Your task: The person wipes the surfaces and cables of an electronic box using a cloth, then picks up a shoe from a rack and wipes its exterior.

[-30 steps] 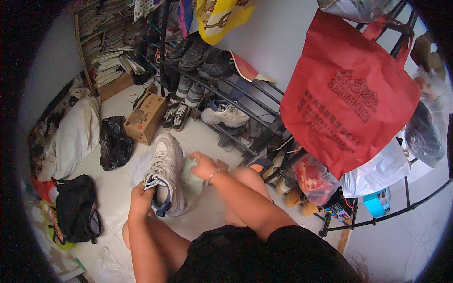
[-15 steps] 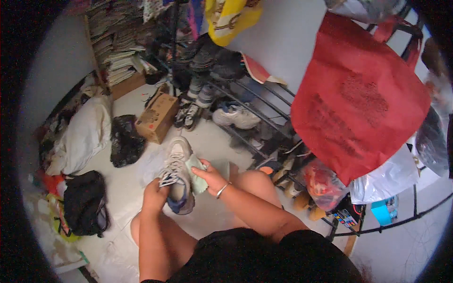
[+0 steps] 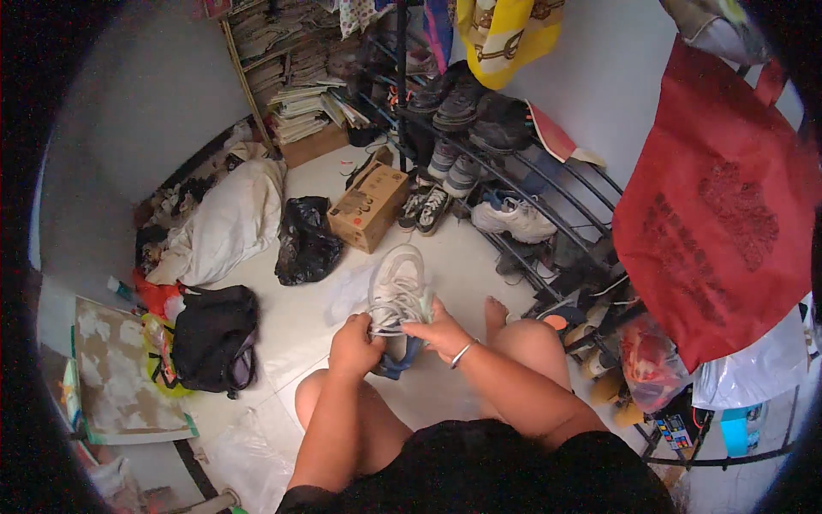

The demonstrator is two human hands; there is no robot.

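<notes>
A white lace-up sneaker (image 3: 398,276) with a blue-lined collar is held over my knees, its toe pointing away from me. My left hand (image 3: 356,346) is closed on the left side of its collar. On the opposite side my right hand (image 3: 440,331), a silver bangle at the wrist, grips the shoe with the thumb at the tongue. A sliver of pale green cloth (image 3: 426,301) shows by the right fingers, pressed to the sneaker's side; most of it is hidden.
Beyond the sneaker are a cardboard box (image 3: 370,207), a black plastic bag (image 3: 308,240) and black sneakers (image 3: 424,208). A black metal rack (image 3: 548,195) with shoes runs along the right, with a red bag (image 3: 711,206) hanging there. A black backpack (image 3: 214,338) lies left.
The view has shifted left, so everything sits further right in it. My right hand has come in from the sneaker's outer side to its collar, and less of the cloth shows.
</notes>
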